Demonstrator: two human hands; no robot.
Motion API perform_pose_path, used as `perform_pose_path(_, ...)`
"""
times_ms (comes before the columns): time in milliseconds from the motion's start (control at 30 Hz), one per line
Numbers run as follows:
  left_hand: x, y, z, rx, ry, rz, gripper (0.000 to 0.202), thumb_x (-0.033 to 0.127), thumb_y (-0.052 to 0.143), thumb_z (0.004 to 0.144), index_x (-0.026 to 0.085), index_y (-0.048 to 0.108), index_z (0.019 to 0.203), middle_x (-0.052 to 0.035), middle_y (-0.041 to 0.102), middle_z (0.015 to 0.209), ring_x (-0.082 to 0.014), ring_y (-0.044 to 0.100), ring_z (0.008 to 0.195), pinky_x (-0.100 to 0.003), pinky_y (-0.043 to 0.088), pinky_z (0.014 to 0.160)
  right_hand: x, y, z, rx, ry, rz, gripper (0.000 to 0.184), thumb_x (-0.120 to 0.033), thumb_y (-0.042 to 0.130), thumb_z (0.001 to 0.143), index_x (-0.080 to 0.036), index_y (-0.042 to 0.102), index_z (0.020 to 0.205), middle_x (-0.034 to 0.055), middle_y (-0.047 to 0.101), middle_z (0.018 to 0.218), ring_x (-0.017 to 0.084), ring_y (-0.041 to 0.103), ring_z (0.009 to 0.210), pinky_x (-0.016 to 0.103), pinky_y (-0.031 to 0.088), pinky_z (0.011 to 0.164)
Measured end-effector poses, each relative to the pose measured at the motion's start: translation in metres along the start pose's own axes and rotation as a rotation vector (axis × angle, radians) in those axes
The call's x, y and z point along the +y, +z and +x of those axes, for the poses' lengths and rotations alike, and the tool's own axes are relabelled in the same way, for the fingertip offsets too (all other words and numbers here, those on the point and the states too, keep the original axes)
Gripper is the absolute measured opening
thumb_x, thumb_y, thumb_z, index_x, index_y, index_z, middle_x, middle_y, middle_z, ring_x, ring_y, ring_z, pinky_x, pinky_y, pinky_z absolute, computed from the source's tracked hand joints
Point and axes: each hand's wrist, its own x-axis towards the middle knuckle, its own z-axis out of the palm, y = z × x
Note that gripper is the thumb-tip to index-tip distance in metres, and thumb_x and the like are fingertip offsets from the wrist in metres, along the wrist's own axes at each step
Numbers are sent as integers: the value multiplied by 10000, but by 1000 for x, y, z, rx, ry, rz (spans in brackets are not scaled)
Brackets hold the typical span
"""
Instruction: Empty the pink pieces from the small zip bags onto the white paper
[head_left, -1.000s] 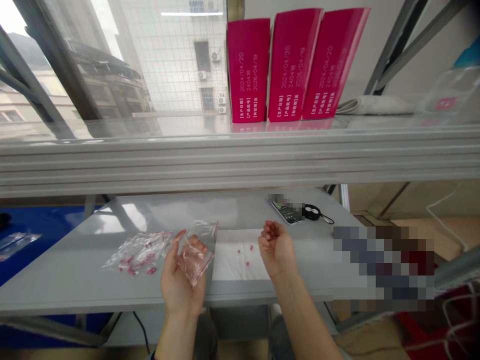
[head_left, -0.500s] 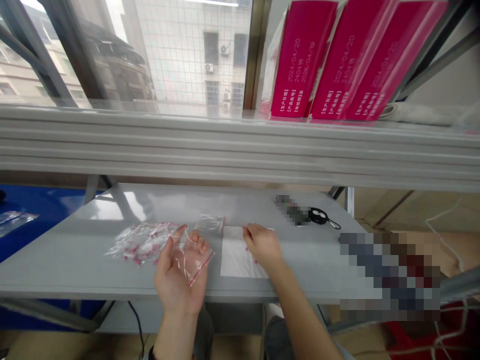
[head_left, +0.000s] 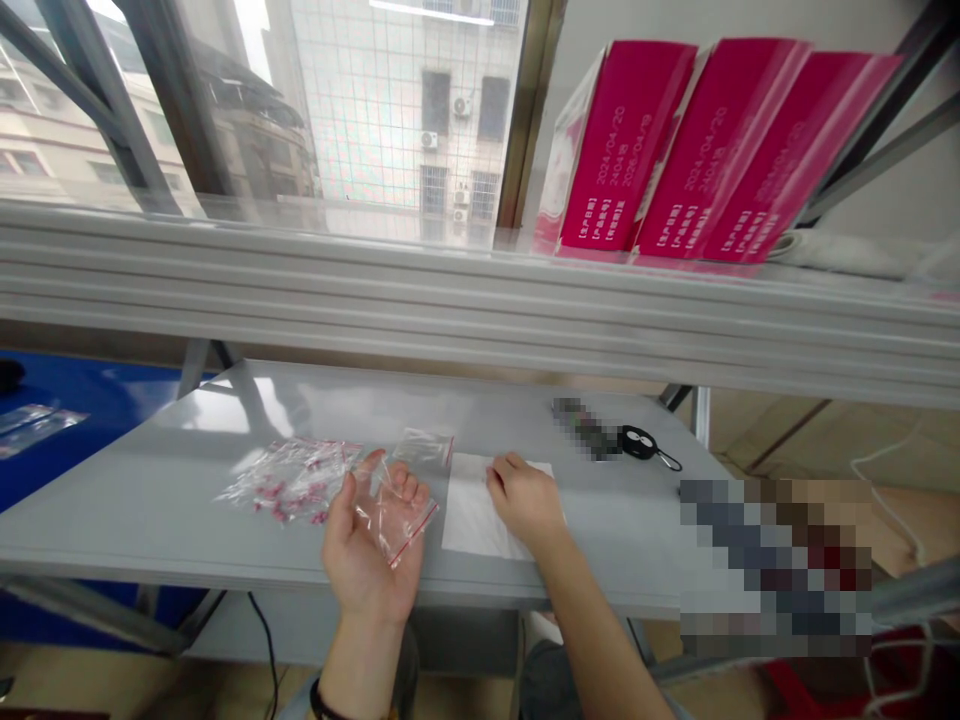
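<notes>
Palm up, my left hand (head_left: 367, 570) holds a clear zip bag (head_left: 396, 518) with a red seal strip; the bag lies across the palm and the fingers curl at its edge. My right hand (head_left: 529, 503) rests over a white sheet (head_left: 469, 515), its fingers bent and drawn together. What those fingertips hold, if anything, is hidden. To the left of my left hand is a heap of clear bags (head_left: 300, 475) with small pink pieces in them. Just beyond the left fingertips lie flat clear zip bags (head_left: 424, 446).
A black key fob with a clip (head_left: 639, 442) lies at the table's back right, beside a blurred-out object. Across the front runs a grey shelf beam (head_left: 450, 310), with pink boxes (head_left: 637, 150) standing above it. A blue surface (head_left: 120, 385) adjoins on the left.
The view has shifted slightly. My right hand has moved a little down over the sheet, and the small pink pieces seen there earlier no longer show. My left hand still holds the bag.
</notes>
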Motion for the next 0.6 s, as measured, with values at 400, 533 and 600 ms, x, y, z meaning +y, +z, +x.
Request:
perform_pose_path(400,1,-1,5,180,-80,15,162,267,545,885,154,659,863,-86,659,812,-179,633,706,-303,571,666,0,0,0,33,60,20,268,-294,483,1006,-215,696,865,37,693,911,155,659,720,270,334,597)
perform_pose_path(533,2,1,9,282,-103,118,243,227,455,910,114,670,887,-142,717,938,-223,698,817,-348,605,728,1,0,0,62,92,66,266,-288,478,1001,-208,691,863,45,693,907,162,657,723,265,336,598)
perform_pose_path(600,4,2,11,283,-103,162,262,206,435,912,106,676,939,-154,728,1002,-247,713,901,-370,610,761,0,-2,1,86,108,108,245,-280,478,997,-211,691,898,46,695,915,169,658,735,265,342,603)
